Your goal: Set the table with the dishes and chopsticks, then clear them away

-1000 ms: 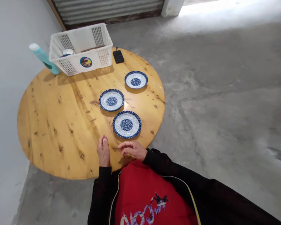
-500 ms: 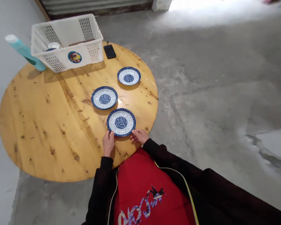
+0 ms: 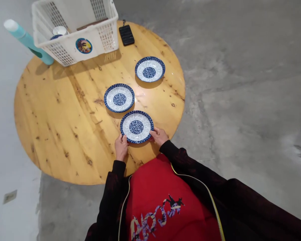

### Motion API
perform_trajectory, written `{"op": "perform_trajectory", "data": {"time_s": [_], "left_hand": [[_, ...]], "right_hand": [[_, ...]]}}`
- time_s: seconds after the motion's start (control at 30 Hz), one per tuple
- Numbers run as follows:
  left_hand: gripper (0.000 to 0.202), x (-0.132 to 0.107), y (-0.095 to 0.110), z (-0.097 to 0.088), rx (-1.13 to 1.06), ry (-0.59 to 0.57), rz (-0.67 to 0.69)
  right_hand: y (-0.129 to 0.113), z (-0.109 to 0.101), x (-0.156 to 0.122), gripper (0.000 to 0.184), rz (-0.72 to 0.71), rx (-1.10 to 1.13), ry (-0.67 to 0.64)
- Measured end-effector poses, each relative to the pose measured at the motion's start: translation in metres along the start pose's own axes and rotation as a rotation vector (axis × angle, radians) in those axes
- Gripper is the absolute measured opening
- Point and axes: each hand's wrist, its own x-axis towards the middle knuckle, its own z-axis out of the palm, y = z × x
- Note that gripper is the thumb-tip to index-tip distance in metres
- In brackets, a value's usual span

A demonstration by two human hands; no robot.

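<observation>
Three blue-and-white patterned plates lie on a round wooden table [image 3: 60,124]. The nearest plate [image 3: 136,127] is gripped on both sides. My left hand [image 3: 121,147] holds its near-left rim, fingers closed on the edge. My right hand [image 3: 160,136] holds its near-right rim the same way. A second plate [image 3: 119,97] lies just beyond it, and a third plate [image 3: 149,69] sits farther back to the right.
A white plastic basket [image 3: 75,30] with a small bowl [image 3: 59,30] inside stands at the table's far side. A teal bottle [image 3: 27,42] leans beside it on the left. A black phone-like object [image 3: 126,34] lies to its right. Concrete floor surrounds the table.
Both hands moved forward from near my body to the nearest plate and closed on its rim. The camera view tilted and shifted.
</observation>
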Motion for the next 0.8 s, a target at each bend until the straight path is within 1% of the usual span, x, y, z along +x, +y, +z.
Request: {"op": "perform_trajectory", "data": {"time_s": [0.1,0.2,0.3,0.33,0.4,0.47,0.53,0.6,0.63,0.7,0.73,0.8], "left_hand": [[0.028,0.002,0.002,-0.001,0.008,0.001,-0.005],[0.030,0.003,0.004,-0.003,-0.003,-0.010,-0.028],[0.029,0.006,0.005,-0.008,-0.006,-0.025,-0.055],[0.028,0.009,0.006,-0.012,-0.010,-0.021,-0.063],[0.027,0.015,0.008,-0.020,-0.035,0.006,-0.080],[0.028,0.022,0.011,-0.030,-0.069,0.051,-0.096],[0.029,0.028,0.014,-0.040,-0.091,0.097,-0.106],[0.029,0.031,0.017,-0.047,-0.094,0.129,-0.115],[0.029,0.031,0.018,-0.049,-0.093,0.135,-0.120],[0.029,0.029,0.019,-0.048,-0.093,0.124,-0.127],[0.029,0.027,0.020,-0.045,-0.094,0.101,-0.126],[0.028,0.022,0.020,-0.037,-0.074,0.029,-0.111]], "right_hand": [[0.000,0.002,0.001,0.013,-0.005,-0.026,0.037],[-0.003,0.001,0.001,0.014,-0.005,-0.050,0.030],[-0.012,-0.008,0.002,0.018,0.017,-0.037,0.007],[-0.015,-0.014,0.004,0.018,0.026,-0.018,0.028],[-0.024,-0.034,0.010,0.016,0.038,0.032,0.126],[-0.032,-0.060,0.017,0.013,0.040,0.072,0.248],[-0.038,-0.088,0.022,0.011,0.035,0.080,0.336],[-0.040,-0.111,0.025,0.010,0.022,0.080,0.391],[-0.040,-0.118,0.024,0.011,0.019,0.079,0.401],[-0.037,-0.120,0.021,0.011,0.022,0.079,0.385],[-0.034,-0.116,0.018,0.013,0.025,0.080,0.357],[-0.029,-0.096,0.013,0.019,0.040,0.085,0.259]]}}
